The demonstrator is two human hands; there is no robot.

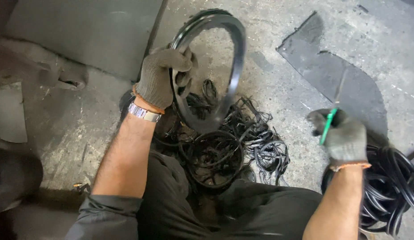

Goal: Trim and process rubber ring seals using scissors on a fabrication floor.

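Count: one large black ring-shaped rubber seal [233, 66]; one green-handled thin metal tool [329, 124]; two grey knitted work gloves [159, 78]; one steel wristwatch [143, 113]. Black rubber trimmings [260, 142] and stacked black rings [393, 182]: too tangled to count.

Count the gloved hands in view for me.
2. The left hand grips a black ring held up at centre; the right hand holds a green-handled tool at right.
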